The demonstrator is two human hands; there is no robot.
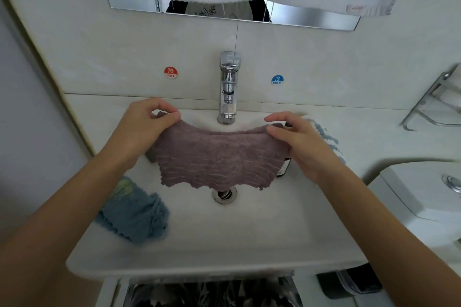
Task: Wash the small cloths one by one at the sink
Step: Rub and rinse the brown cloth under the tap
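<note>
Both hands work one cloth: my left hand (147, 127) and right hand (296, 142) each pinch a top corner of the mauve cloth (217, 157), spread above the sink (224, 244) below the dry tap (228, 87), so I judge wetting comes next.

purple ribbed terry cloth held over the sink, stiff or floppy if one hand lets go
Probably floppy: the purple ribbed terry cloth sags between the left hand and right hand. Its lower edge hangs wavy, so it would likely swing limp from one corner. It seems light, since fingertip pinches carry it.
</note>
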